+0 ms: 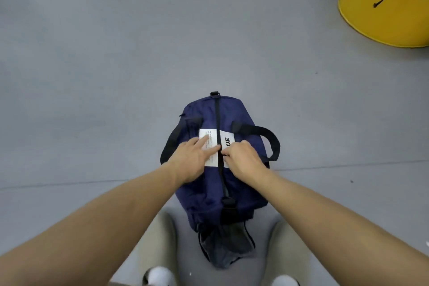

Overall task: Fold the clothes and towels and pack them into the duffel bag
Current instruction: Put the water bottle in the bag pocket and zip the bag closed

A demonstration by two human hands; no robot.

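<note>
A navy blue duffel bag (241, 183) lies on the grey floor, its long axis pointing away from me, with a black zipper strip (217, 118) down its middle and a white label (228, 139) across the top. Black handles (269, 139) hang to both sides. My left hand (192, 158) rests flat on the bag's left half, fingers spread over the label. My right hand (241, 158) pinches at the zipper line in the middle of the bag; the zipper pull is hidden under its fingers. No clothes or towels are in view outside the bag.
A yellow tub-like object (380, 11) with a black cord stands at the far right on the grey floor (116, 53). My knees in beige trousers (162, 234) and white shoes (160, 275) flank the bag's near end, where a dark mesh pocket (222, 246) shows.
</note>
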